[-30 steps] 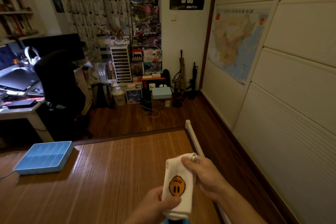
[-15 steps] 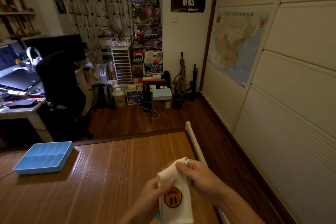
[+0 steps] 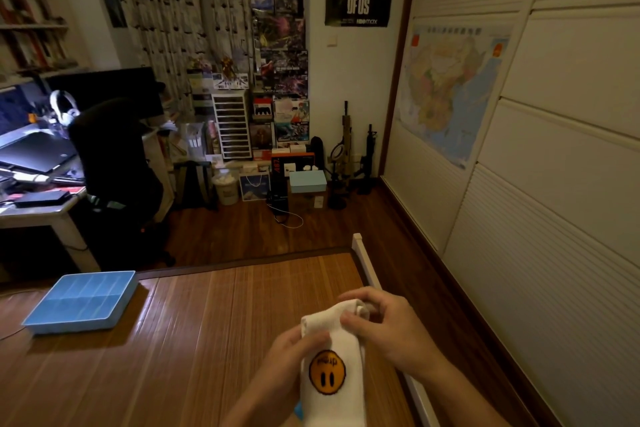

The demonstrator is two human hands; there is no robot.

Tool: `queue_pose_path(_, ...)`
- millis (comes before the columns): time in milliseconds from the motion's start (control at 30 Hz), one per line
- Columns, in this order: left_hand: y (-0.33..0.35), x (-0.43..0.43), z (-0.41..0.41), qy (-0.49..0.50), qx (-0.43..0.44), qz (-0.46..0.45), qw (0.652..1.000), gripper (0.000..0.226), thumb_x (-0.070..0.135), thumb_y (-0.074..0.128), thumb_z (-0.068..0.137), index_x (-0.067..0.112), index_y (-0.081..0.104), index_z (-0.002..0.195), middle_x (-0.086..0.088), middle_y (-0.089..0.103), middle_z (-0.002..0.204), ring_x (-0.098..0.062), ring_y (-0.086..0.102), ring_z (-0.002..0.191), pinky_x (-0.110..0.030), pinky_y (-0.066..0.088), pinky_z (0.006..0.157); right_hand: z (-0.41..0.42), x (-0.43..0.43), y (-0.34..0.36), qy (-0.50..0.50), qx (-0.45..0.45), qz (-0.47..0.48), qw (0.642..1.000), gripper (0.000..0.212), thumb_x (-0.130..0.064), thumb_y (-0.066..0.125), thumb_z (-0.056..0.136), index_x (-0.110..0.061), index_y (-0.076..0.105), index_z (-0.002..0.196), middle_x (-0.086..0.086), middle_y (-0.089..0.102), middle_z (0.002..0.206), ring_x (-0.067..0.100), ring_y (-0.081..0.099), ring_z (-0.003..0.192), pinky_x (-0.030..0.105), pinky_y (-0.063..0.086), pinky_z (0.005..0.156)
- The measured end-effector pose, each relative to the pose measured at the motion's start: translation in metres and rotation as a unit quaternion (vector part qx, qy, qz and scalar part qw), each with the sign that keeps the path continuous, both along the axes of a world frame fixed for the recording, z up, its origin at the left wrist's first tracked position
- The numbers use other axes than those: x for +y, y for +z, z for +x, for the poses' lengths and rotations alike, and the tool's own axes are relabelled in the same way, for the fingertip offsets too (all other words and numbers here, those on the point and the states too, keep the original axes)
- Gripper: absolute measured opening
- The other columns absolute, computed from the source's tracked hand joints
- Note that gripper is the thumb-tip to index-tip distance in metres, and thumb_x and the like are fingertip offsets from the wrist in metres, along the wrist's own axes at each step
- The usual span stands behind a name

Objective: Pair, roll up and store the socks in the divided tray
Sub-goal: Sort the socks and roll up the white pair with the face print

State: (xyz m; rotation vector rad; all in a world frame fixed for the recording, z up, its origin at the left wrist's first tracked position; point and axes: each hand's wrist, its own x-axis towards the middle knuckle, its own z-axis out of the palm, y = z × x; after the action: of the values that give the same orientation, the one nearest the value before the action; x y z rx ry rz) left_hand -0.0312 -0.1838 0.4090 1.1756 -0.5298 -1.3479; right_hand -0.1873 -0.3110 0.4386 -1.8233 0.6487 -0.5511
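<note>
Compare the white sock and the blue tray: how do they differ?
The sock is white with an orange smiley face; the tray is plain blue. The sock is gripped by the left hand and right hand above the mat; the tray lies flat on it, untouched. The sock is close on the right; the tray sits farther left.

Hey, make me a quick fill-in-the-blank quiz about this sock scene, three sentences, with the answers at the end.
1. The left hand and right hand grip a white sock whose smiley face is coloured ____.
2. The divided tray is coloured ____.
3. The divided tray lies to the ____ of both hands.
Answers: orange; blue; left.
</note>
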Motion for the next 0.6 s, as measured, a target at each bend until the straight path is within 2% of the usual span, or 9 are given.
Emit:
queue_pose_path(67, 0.002, 0.001, -0.001, 0.0, -0.004, 0.007, 1.0, 0.039, 0.017, 0.063, 0.091, 0.006, 0.066, 0.128, -0.026, 0.074, 0.112, -0.031, 0.074, 0.092, -0.035, 0.061, 0.074, -0.001, -0.001, 0.0, -0.001, 0.017, -0.039, 0.999, 0.02, -0.027, 0.075, 0.089, -0.031, 0.07, 0.108, -0.017, 0.071, 0.103, 0.004, 0.069, 0.099, 0.027, 0.061, 0.079)
queue_pose_path(167, 0.005, 0.002, -0.003, -0.01, -0.004, 0.028, 1.0, 0.035, 0.019, 0.061, 0.096, 0.011, 0.065, 0.13, -0.025, 0.073, 0.115, -0.035, 0.073, 0.101, -0.042, 0.06, 0.086, -0.001, -0.002, 0.0, -0.005, -0.001, -0.084, 0.996, 0.018, -0.022, 0.074, 0.09, -0.031, 0.073, 0.106, -0.018, 0.072, 0.101, 0.006, 0.069, 0.099, 0.026, 0.059, 0.082)
queue_pose_path(267, 0.009, 0.002, -0.003, -0.029, 0.008, 0.053, 0.998, 0.035, 0.018, 0.06, 0.095, 0.01, 0.066, 0.129, -0.025, 0.073, 0.116, -0.037, 0.072, 0.104, -0.047, 0.057, 0.093, -0.002, -0.001, -0.001, -0.007, -0.029, -0.061, 0.998, 0.024, -0.015, 0.073, 0.09, -0.03, 0.076, 0.108, -0.016, 0.074, 0.103, 0.008, 0.069, 0.101, 0.03, 0.06, 0.085)
queue_pose_path(367, 0.012, 0.003, -0.001, -0.02, 0.014, 0.044, 0.999, 0.04, 0.021, 0.063, 0.085, 0.008, 0.07, 0.123, -0.025, 0.074, 0.106, -0.033, 0.072, 0.092, -0.043, 0.057, 0.084, -0.006, -0.001, -0.003, 0.0, -0.037, -0.048, 0.998, 0.027, -0.011, 0.076, 0.088, -0.029, 0.078, 0.108, -0.013, 0.076, 0.106, 0.01, 0.07, 0.102, 0.033, 0.06, 0.088)
queue_pose_path(500, 0.012, 0.004, -0.002, -0.007, 0.036, 0.032, 0.999, 0.042, 0.023, 0.06, 0.084, 0.002, 0.07, 0.119, -0.021, 0.074, 0.091, -0.026, 0.072, 0.076, -0.036, 0.06, 0.067, -0.009, 0.001, -0.008, 0.026, -0.057, -0.079, 0.995, 0.032, -0.007, 0.075, 0.087, -0.024, 0.077, 0.114, -0.013, 0.073, 0.12, 0.005, 0.066, 0.117, 0.027, 0.056, 0.095)
queue_pose_path(600, 0.017, 0.005, -0.003, -0.023, 0.065, 0.04, 0.997, 0.043, 0.034, 0.063, 0.089, 0.003, 0.073, 0.116, -0.023, 0.074, 0.101, -0.028, 0.074, 0.083, -0.035, 0.061, 0.069, -0.01, 0.003, -0.009, 0.056, -0.043, -0.129, 0.989, 0.033, -0.027, 0.068, 0.091, -0.031, 0.07, 0.123, -0.013, 0.065, 0.134, 0.002, 0.059, 0.126, 0.023, 0.052, 0.101)
